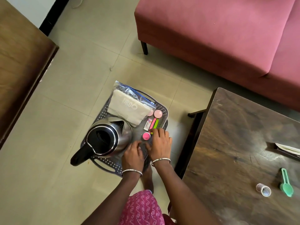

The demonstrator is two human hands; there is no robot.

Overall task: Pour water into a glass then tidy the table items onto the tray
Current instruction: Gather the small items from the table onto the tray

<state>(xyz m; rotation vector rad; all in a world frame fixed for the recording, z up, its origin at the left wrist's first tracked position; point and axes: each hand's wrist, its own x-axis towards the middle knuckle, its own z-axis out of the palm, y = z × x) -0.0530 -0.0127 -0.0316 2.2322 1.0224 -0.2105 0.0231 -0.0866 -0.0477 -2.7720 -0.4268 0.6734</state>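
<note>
A grey perforated tray [103, 163] sits on the floor. On it stand a steel kettle [107, 137] with a black lid and handle, a clear bag holding a white cloth [129, 106], two pale pink lids [157, 113], a small box [147, 125], pink and green clips [154, 123] and a bright pink cap [146, 136]. My left hand [133, 156] rests on the tray's near right part, fingers down beside the kettle. My right hand [159, 144] lies next to it, fingertips touching the green clip's end by the pink cap. What it grips is hidden.
A dark wooden table [235, 143] at right carries a green spoon-shaped clip [286, 184], a small clear tape roll [263, 190] and a tissue holder [285, 149]. A pink sofa [219, 38] stands behind. Another wooden top [21, 65] is at left. My foot [148, 179] is below the tray.
</note>
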